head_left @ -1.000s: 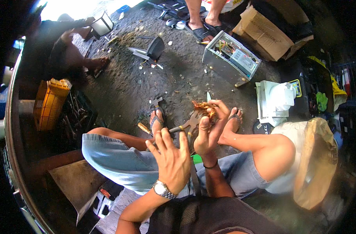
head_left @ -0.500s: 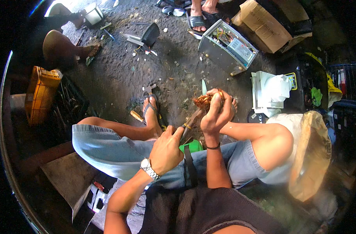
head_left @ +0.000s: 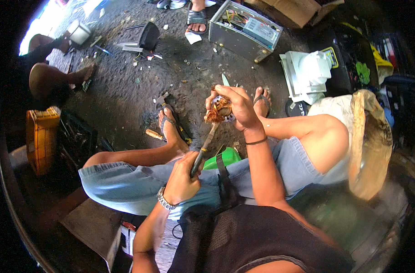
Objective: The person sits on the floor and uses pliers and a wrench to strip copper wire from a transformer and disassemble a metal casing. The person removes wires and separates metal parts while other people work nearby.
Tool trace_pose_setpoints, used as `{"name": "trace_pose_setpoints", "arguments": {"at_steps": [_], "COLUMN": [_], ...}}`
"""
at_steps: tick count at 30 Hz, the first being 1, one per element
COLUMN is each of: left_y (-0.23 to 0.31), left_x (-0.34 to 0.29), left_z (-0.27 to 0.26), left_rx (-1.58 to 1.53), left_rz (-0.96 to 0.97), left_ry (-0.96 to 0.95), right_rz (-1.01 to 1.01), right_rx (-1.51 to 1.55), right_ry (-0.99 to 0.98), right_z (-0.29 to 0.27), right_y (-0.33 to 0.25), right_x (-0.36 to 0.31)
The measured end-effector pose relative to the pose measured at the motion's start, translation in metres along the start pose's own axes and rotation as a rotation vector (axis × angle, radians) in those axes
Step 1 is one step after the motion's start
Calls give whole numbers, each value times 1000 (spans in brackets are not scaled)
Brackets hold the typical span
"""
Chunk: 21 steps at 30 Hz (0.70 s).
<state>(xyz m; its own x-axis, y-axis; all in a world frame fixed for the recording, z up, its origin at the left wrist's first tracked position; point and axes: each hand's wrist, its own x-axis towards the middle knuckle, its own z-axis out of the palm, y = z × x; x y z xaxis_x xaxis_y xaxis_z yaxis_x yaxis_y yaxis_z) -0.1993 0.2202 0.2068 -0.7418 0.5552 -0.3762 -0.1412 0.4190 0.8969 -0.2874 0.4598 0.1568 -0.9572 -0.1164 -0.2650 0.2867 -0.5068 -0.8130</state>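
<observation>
My left hand [head_left: 184, 178], with a wristwatch above it, is closed around the dark handle of a bladed tool [head_left: 210, 138] with a yellow band. Its blade points away from me, and the tip meets the lower edge of a small round motor part with frayed copper windings [head_left: 220, 110]. Fingers of my right hand [head_left: 242, 108] wrap around that part from the right and hold it up above the ground between my feet. The open face with the loose copper strands shows; the fingers and palm hide its far side.
A green object [head_left: 225, 158] lies between my thighs. Near my left foot are a wooden-handled tool [head_left: 154, 134] and a hammer [head_left: 162, 99]. An opened computer case [head_left: 239, 38], white plastic housing [head_left: 307, 75], sack [head_left: 371, 145] and orange crate [head_left: 43, 141] surround me. Other people's legs [head_left: 53, 83] show beyond.
My right hand has turned the motor part so its copper-filled face shows. The left hand has drawn back a little, with more blade exposed. The view has shifted.
</observation>
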Motion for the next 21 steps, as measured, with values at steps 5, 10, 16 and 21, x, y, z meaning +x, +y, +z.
{"name": "trace_pose_setpoints", "arguments": {"at_steps": [5,10,16,21], "left_y": [-10,-8,-7,1], "left_x": [-4,-10,-16,-21], "left_z": [6,3,0,-14], "left_rx": [3,-46,-300,265], "left_rz": [44,41,-152,-7], "left_ry": [9,-71,-97,-41], "right_rz": [148,331,410,-79], "right_rx": [186,287,511,-74], "right_ry": [-114,-343,-143,259], "right_z": [-8,-14,-12,-18], "right_y": [10,17,42,29], "right_x": [2,3,4,-11]}}
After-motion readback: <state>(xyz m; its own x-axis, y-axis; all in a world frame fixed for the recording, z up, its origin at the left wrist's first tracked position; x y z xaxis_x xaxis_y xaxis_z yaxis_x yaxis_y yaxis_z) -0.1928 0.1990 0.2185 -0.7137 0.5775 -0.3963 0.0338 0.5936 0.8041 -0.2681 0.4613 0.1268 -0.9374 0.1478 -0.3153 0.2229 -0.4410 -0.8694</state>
